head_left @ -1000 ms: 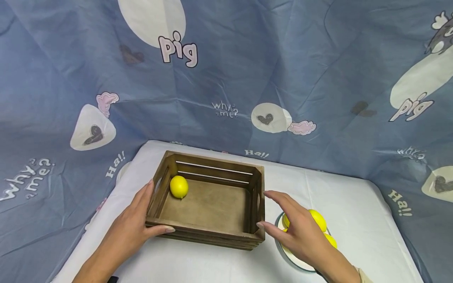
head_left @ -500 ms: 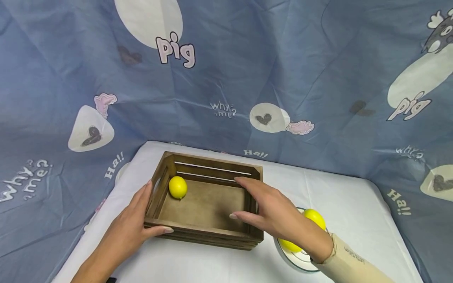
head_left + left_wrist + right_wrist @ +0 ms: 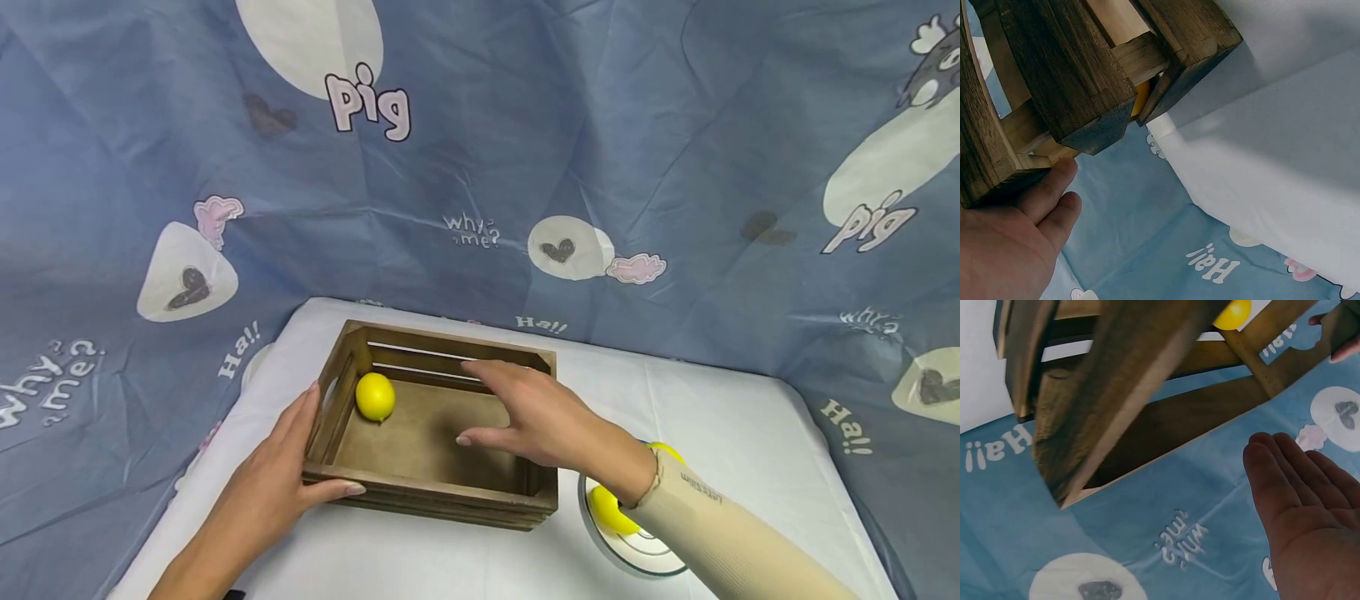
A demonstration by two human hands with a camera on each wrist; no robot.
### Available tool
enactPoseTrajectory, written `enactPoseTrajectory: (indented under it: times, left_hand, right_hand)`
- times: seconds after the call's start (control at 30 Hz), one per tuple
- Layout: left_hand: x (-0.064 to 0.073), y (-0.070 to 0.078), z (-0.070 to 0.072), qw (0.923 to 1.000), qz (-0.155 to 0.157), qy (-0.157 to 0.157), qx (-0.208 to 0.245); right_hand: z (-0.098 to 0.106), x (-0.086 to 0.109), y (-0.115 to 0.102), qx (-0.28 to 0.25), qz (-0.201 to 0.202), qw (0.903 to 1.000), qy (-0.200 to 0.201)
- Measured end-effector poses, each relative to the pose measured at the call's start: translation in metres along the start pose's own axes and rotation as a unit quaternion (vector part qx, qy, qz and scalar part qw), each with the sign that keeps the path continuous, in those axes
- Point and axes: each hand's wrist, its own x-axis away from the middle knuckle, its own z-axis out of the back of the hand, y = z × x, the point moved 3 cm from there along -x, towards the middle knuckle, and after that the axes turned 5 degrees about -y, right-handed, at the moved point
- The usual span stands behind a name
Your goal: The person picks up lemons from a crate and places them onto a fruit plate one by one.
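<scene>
A brown slatted wooden crate [image 3: 435, 488] sits on the white-covered table with one yellow lemon [image 3: 375, 397] in its far left corner. My left hand [image 3: 273, 475] rests against the crate's near left corner, fingers along the end and thumb on the front; its fingers [image 3: 1060, 203] look straight in the left wrist view. Over the right half of the crate hovers my right hand [image 3: 532, 417], fingers extended, thumb apart, holding nothing. To the right, a white plate [image 3: 596, 533] carries a lemon [image 3: 611, 510] and another lemon [image 3: 666, 451], partly hidden by my right forearm.
White cloth [image 3: 735, 442] covers the table. Behind and beside it hangs a blue printed fabric [image 3: 480, 167]. A small dark object [image 3: 235, 594] shows at the bottom edge near my left wrist.
My right hand has moved left from the crate's right end to above its interior. The left hand stays at the crate's corner, and the lemon in the crate keeps its place.
</scene>
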Motion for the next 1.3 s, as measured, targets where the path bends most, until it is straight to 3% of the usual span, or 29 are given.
enactPoseTrajectory:
  times: [0.23,0.4,0.73,1.3]
  left_hand:
    - [0.004,-0.002,0.0,1.0,-0.001,0.006,0.0]
    - [0.004,-0.001,-0.001,1.0,0.002,0.003,0.005]
    - [0.002,0.001,-0.001,0.9995,-0.021,0.021,-0.008]
    - [0.001,0.001,-0.001,0.9997,-0.011,0.021,0.001]
  right_hand:
    - [-0.009,-0.024,-0.006,0.006,-0.008,0.9993,-0.035]
    - [-0.018,-0.042,-0.009,0.043,-0.019,0.9961,-0.074]
    - [-0.043,-0.08,-0.019,0.102,-0.009,0.9881,-0.114]
    - [-0.097,-0.14,-0.017,0.135,-0.067,0.9741,-0.169]
